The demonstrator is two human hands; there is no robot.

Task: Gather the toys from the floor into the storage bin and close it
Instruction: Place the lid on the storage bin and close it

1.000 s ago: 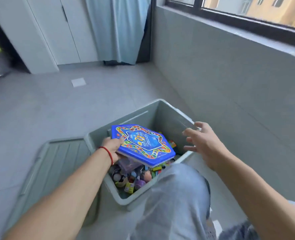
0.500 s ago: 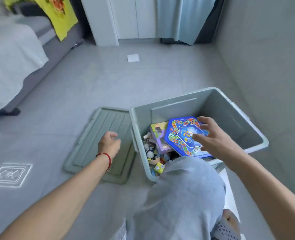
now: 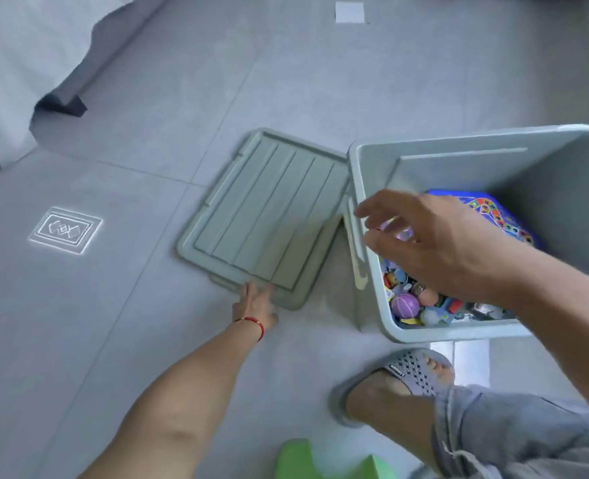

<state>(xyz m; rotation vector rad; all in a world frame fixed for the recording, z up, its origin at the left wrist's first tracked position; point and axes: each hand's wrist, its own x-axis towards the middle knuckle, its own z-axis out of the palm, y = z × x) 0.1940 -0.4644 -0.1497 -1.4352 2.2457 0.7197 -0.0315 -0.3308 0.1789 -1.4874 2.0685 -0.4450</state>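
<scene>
The left hand (image 3: pixel 255 304), with a red string (image 3: pixel 253 324) round its wrist, reaches down to the near edge of the lid (image 3: pixel 268 219); its fingers touch that edge, but whether they curl under it or simply rest on it cannot be told. The right hand (image 3: pixel 424 242) hangs in the air above the left side of the bin (image 3: pixel 369 236), fingers spread and loosely extended, holding nothing. The lid is grey-green and ribbed, lying flat on the floor (image 3: pixel 147 323) just left of the bin, with one corner close against the bin's wall. The bin is grey, open at the top, and stands on the floor to the right. Inside it lies a heap of small toys (image 3: pixel 427 302), among them a purple ball (image 3: pixel 404 305), with a blue board (image 3: pixel 493 216) bearing a colourful pattern lying on top toward the back. Below the bin, a foot in a grey perforated slipper (image 3: pixel 410 373) stands on the floor, and a grey trouser leg (image 3: pixel 514 430) fills the lower right corner. A green object (image 3: pixel 306 458) sits at the bottom edge; what it is cannot be told. On the floor to the left is a white square marking (image 3: pixel 65 230), and a pale square patch (image 3: pixel 349 12) lies at the top. White bedding (image 3: pixel 27 46) hangs down in the upper left corner.
</scene>
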